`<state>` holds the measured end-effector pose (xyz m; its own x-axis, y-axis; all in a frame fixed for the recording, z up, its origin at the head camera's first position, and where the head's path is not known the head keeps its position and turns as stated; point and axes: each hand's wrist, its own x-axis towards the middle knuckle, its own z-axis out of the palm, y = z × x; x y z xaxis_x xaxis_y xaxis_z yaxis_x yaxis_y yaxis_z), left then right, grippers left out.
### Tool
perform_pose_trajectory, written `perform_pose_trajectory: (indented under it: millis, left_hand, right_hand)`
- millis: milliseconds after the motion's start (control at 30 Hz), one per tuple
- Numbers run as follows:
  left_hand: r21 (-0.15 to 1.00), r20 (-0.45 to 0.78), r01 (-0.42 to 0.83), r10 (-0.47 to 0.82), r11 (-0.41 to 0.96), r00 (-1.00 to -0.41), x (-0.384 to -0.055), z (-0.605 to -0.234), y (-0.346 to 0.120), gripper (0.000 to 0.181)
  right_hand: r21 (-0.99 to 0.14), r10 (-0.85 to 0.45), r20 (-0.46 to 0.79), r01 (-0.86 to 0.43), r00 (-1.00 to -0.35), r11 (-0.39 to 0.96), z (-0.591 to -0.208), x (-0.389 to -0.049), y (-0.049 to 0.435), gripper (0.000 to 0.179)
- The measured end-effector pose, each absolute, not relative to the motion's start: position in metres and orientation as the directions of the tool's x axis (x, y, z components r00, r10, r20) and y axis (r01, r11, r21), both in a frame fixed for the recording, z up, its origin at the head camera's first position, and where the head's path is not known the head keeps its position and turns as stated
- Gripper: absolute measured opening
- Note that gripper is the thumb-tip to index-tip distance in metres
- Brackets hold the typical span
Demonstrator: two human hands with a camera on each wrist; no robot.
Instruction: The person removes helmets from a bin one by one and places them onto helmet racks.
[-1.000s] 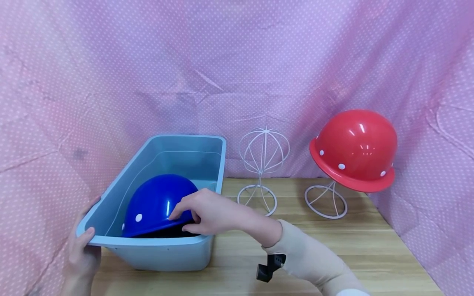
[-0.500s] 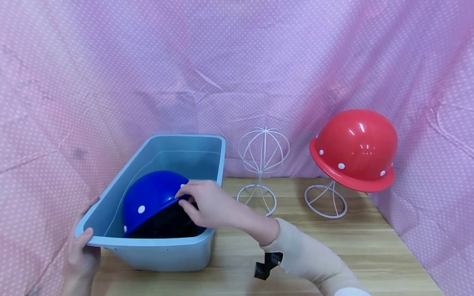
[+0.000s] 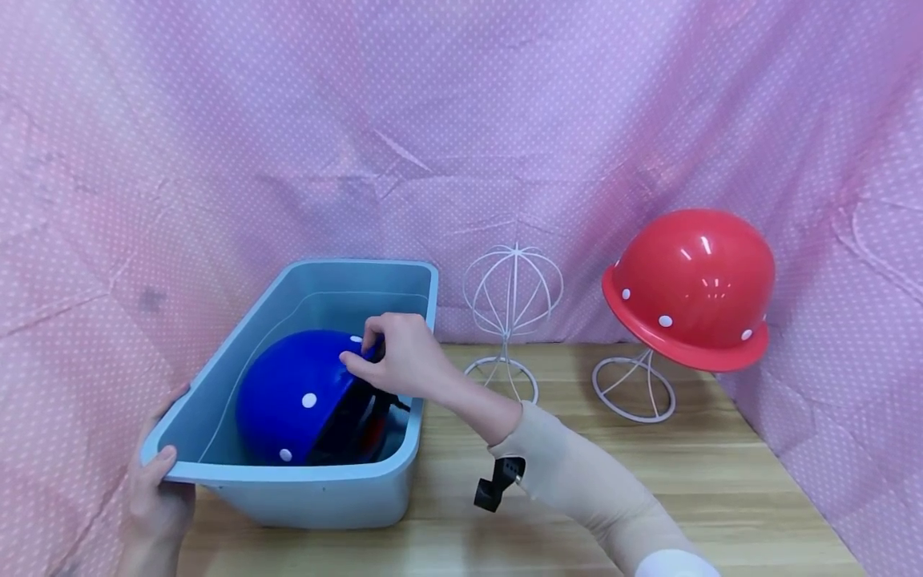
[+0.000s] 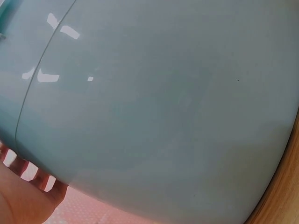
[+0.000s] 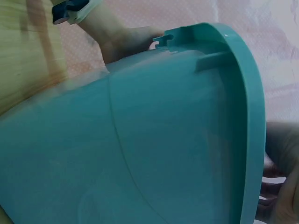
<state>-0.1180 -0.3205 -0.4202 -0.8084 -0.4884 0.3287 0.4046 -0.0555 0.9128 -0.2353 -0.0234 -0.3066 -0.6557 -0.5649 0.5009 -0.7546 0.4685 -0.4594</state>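
Observation:
A blue hard hat (image 3: 288,393) with white rivets lies tilted on its side inside the light blue plastic bin (image 3: 303,473). Its dark opening faces right, with a black strap (image 3: 392,401) showing at the edge. My right hand (image 3: 411,357) reaches over the bin's right wall and pinches the hat's raised brim between fingers and thumb. At the near left corner, my left hand (image 3: 162,501) grips the bin's rim, thumb on top. The left wrist view shows the left hand's fingers (image 4: 56,191) along the bin's outer wall.
Right of the bin stands a white wire stand (image 3: 513,296) with a round frame. A red hard hat (image 3: 695,284) hangs tilted on another wire stand (image 3: 634,413) farther right. Beneath everything is a wooden table (image 3: 476,513). Pink dotted cloth (image 3: 461,120) surrounds it.
My right hand has moved up and toward the back, raising the blue hard hat's brim. The hat has turned so its opening now faces right. My left hand stays on the rim.

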Motion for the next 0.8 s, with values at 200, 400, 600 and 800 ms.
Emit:
perform_pose_trajectory:
  millis: [200, 400, 600, 800]
  left_hand:
    - [0.909, 0.329, 0.412, -0.49, -0.068, -0.807, -0.118, -0.421, -0.321, 0.074]
    - [0.904, 0.329, 0.42, -0.5, -0.078, -0.801, -0.12, -0.425, -0.325, 0.075]
    - [0.89, 0.353, 0.447, -0.488, -0.086, -0.798, -0.123, -0.428, -0.327, 0.075]
    - [0.905, 0.316, 0.415, -0.503, -0.096, -0.805, -0.12, -0.429, -0.323, 0.072]
  right_hand:
    - [-0.641, -0.526, 0.349, -0.607, -0.776, 0.471, -0.302, -0.243, -0.019, 0.046]
    - [-0.691, -0.583, 0.133, -0.497, -0.801, 0.525, -0.299, -0.251, -0.017, 0.059]
    - [-0.88, -0.725, -0.157, -0.237, -0.671, 0.41, -0.297, -0.267, -0.023, 0.037]
    - [-0.934, -0.758, -0.324, 0.065, -0.566, 0.351, -0.297, -0.274, -0.029, 0.039]
